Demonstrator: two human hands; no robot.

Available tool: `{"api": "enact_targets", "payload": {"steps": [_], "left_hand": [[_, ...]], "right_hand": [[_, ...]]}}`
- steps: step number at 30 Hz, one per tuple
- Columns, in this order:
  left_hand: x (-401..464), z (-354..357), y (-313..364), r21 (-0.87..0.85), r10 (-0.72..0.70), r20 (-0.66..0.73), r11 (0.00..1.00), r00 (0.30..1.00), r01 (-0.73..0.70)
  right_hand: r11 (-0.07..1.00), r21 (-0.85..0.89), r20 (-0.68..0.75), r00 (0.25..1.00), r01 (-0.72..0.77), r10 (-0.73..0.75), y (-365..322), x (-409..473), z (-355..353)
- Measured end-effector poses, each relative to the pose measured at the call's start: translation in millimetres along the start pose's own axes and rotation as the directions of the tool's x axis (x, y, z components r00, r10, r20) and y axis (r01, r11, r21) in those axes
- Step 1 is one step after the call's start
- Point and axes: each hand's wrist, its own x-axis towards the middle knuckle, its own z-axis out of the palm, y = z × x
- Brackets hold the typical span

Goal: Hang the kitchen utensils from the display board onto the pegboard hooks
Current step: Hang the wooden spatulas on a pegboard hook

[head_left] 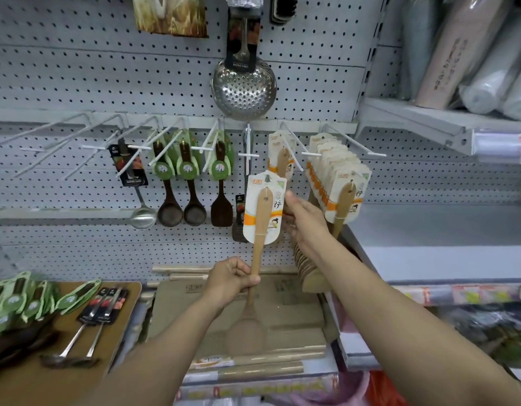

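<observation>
Head view: left hand (pixel 231 278) grips wooden spatula (pixel 255 259) by the handle, upright before the pegboard (pixel 77 83). Right hand (pixel 304 219) pinches the spatula's card (pixel 265 206) at its right edge, just below a bare hook (pixel 247 148). Board (pixel 86 341) with packaged spoons lower left.

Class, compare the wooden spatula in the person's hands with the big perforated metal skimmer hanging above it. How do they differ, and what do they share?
The wooden spatula is pale wood with a solid blade; the metal skimmer is shiny steel with a round bowl full of holes. The spatula is held, the left hand gripping its handle and the right hand at its card; the skimmer hangs on the pegboard. The spatula's card is pale with an orange band; the skimmer's is dark. Both hang blade or bowl downward.
</observation>
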Motion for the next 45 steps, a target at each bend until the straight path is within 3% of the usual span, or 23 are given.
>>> {"api": "enact_targets", "payload": {"steps": [6,11,22,32,38,45], "left_hand": [[-20.6,12.8,8.8,-0.013,0.031,0.003,0.999,1.000,-0.031],[-23.4,24.1,18.7,0.002,0.049,0.021,0.999,0.999,-0.049],[-3.1,37.4,32.4,0.045,0.052,0.069,0.997,0.996,-0.055],[55.7,37.9,35.2,0.017,0.018,0.078,1.000,0.997,-0.019],[108.1,39.6,44.0,0.025,0.016,0.074,1.000,0.997,-0.018],[160.9,41.0,44.9,0.050,0.014,0.105,0.999,0.994,-0.019]], "right_hand": [[0.993,-0.003,-0.005,0.993,0.119,-0.119,-14.5,-30.5,-7.8],[0.985,0.005,-0.088,0.981,0.175,-0.174,-26.2,-38.7,-20.1],[0.989,-0.073,-0.277,0.950,0.126,-0.142,-31.7,-4.8,-27.0],[0.973,-0.208,-0.318,0.934,0.101,-0.165,-25.5,49.1,-10.2],[0.980,-0.188,-0.350,0.928,0.065,-0.129,-31.3,95.0,4.5],[0.988,-0.098,-0.286,0.947,0.122,-0.145,-27.2,128.9,3.0]]}}
